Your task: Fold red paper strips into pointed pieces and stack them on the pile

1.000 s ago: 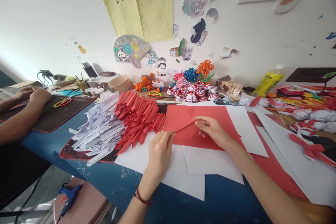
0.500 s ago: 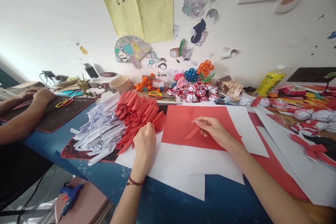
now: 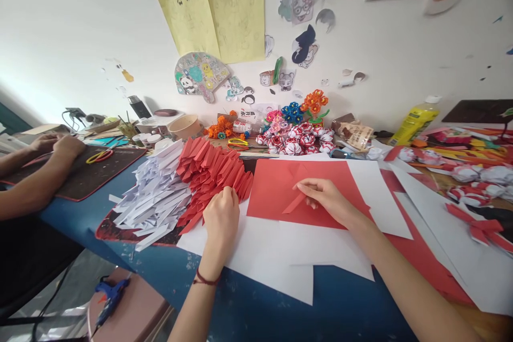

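My left hand (image 3: 221,219) is closed, knuckles up, at the near right edge of a heap of folded red paper strips (image 3: 210,168). Whatever its fingers hold, if anything, is hidden. Over a red paper sheet (image 3: 266,187), my right hand (image 3: 325,196) pinches a folded red paper strip (image 3: 294,203) that slants down to the left. A second red piece lies faintly visible just behind that hand. White paper sheets (image 3: 276,272) are spread beneath the red one. Left of the red heap lies a pile of folded white strips (image 3: 158,192).
Red-and-white paper flowers (image 3: 294,144), yellow scissors (image 3: 238,143) and a yellow bottle (image 3: 414,120) line the wall side. A person's hands (image 3: 60,147) are busy at the far left, near other scissors (image 3: 99,156). A blue glue gun (image 3: 110,296) rests on a stool below.
The view has shifted very slightly. Both my hands and the red strip keep the same place over the papers.
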Demonstrator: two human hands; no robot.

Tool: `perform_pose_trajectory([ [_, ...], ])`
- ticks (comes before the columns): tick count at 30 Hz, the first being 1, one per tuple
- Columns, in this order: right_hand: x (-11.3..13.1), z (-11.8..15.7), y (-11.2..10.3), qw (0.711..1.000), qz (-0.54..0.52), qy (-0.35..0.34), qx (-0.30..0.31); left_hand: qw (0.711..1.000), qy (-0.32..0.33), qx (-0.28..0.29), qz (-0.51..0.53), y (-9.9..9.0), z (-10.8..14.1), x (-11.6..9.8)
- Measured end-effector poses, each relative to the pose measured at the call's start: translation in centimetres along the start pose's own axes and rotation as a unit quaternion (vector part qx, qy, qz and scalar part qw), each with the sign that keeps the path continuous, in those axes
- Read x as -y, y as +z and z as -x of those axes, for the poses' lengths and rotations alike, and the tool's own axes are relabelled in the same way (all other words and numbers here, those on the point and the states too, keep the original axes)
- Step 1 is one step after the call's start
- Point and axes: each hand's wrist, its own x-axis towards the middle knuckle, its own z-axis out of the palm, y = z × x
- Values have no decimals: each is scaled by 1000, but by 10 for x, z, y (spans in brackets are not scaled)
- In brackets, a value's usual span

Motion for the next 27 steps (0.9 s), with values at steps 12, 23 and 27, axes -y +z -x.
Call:
perform_pose_trajectory([
  [12, 1, 1, -1, 1000, 8, 6, 3, 993, -31, 85, -78, -10, -12, -7],
  [23, 1, 1, -1, 1000, 10, 6, 5, 996, -20, 70, -43, -22, -6, -9],
  [27, 0, 0, -1, 1000, 20, 9, 5, 984, 45, -49, 168, -68, 9, -11],
])
